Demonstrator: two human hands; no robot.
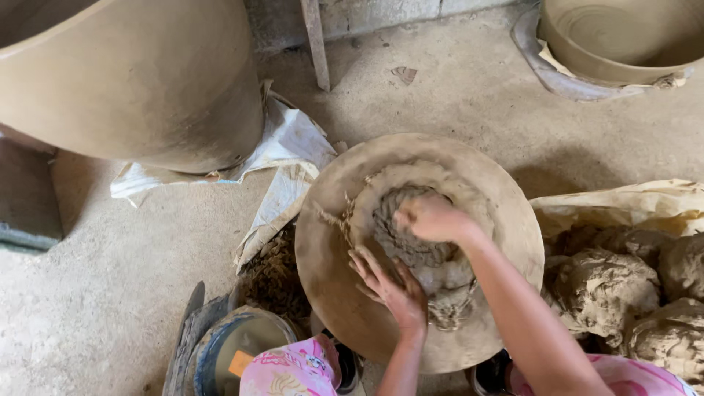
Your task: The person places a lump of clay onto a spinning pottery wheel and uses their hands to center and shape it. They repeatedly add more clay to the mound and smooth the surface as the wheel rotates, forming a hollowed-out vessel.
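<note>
On the wheel [330, 293], the right hand [433, 218] presses a closed fist into the clay [411, 242] while the left hand [389, 286], fingers spread (gripping nothing), braces its near edge.

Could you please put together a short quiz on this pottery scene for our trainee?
1. True or false: both hands are on the clay.
2. Which hand is a fist: A left, B right?
3. What lies to the right of the round board?

Key:
1. True: the left hand and right hand press the clay mass on the round board.
2. B.
3. Clay lumps on a sheet.
</note>
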